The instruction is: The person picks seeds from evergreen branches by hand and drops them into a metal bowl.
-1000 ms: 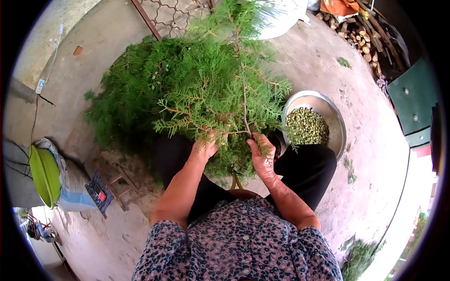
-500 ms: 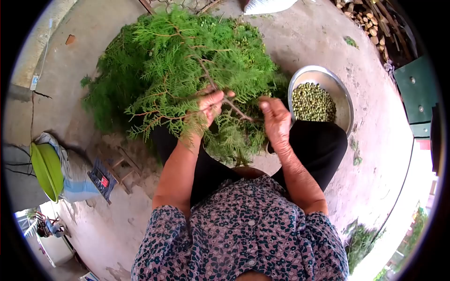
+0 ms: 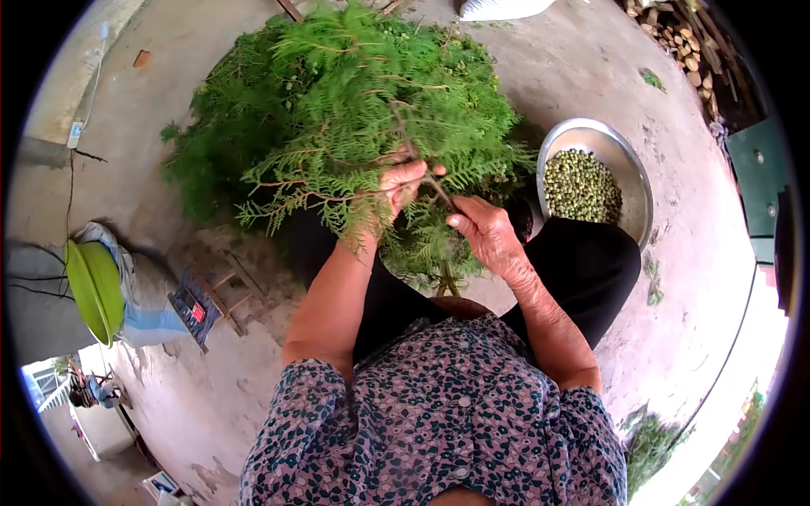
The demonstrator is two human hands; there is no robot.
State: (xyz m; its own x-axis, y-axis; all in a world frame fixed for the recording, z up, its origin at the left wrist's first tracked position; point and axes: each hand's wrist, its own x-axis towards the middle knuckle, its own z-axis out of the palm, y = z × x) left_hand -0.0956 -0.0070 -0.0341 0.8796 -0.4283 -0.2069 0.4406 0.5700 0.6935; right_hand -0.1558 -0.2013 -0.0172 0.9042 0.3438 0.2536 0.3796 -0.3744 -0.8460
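Note:
A leafy green conifer branch point(image 3: 402, 126) with a brown woody stem lies across both hands, in front of a big heap of similar green branches point(image 3: 232, 101). My left hand point(image 3: 398, 185) is closed round the branch partway along its stem, and sprigs hide part of the fingers. The bare lower end of that stem is pinched between the thumb and fingers of my right hand point(image 3: 489, 234). To the right of the heap, by my knee, a round metal basin point(image 3: 639, 190) holds many small round green cones or fruits point(image 3: 582, 185).
A low wooden stool point(image 3: 232, 291) stands at left, near a lime-green tub point(image 3: 91, 291) resting against a pale sack point(image 3: 148, 312). Stacked firewood point(image 3: 688, 51) and a green cabinet point(image 3: 753, 169) are at the far right. A white sack point(image 3: 506, 7) lies at the top edge.
My right hand has moved left and closed on the lower end of the stem; before, it was raised beside it. The whole view has shifted slightly to the left.

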